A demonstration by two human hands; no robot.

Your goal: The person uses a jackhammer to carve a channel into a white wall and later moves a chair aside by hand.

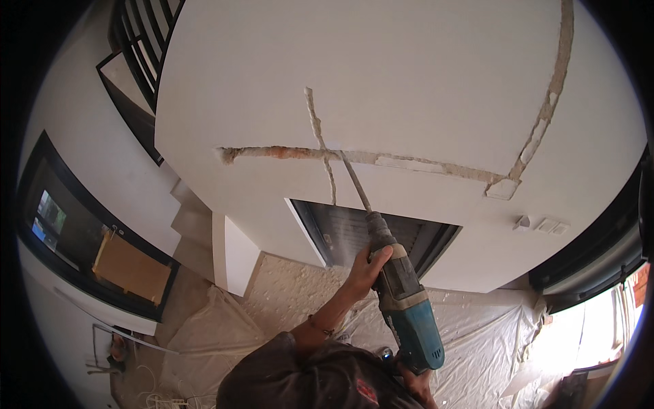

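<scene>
A teal and black rotary hammer (413,320) slants up toward the white wall (436,75). Its long chisel bit (355,180) reaches the horizontal groove (409,163) cut in the plaster, close to where a short, rough vertical groove (314,116) crosses it. My left hand (368,273) is wrapped round the front of the tool, just behind the chuck, with the thumb on top. At the rear end, my right hand (417,386) is closed about the handle; the tool body hides most of its fingers.
A dark-framed recess (381,235) lies below the groove. Plaster rubble (289,290) covers the floor beside plastic sheeting (470,334). Another groove (545,116) rises at right, above wall switches (552,225). Stairs (191,218) and a dark railing (139,48) stand left; a cable (116,327) trails there.
</scene>
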